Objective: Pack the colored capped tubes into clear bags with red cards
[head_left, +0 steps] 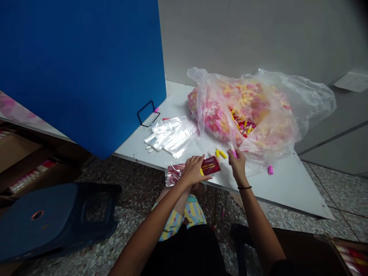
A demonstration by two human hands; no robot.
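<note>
My left hand [193,170] lies over a maroon packet [211,165] in a clear plastic sleeve at the table's front edge. Its fingers reach across the packet, with the thumb stretched out to the right. A bit of yellow shows beside that thumb; the rest is hidden. My right hand [238,163], closed, grips a small pink-and-clear plastic tube [233,150] upright above the table. Two yellow tubes [220,153] rest between my hands. Behind them, a big clear bag [212,111] stands open, full of pink, yellow and red pieces.
Clear plastic sleeves [178,136] are piled on the white table [276,195], left of the bag. A loose pink cap [270,170] sits at the right. A large blue board [94,69] blocks the left side. Below it stands a dark blue stool [43,218].
</note>
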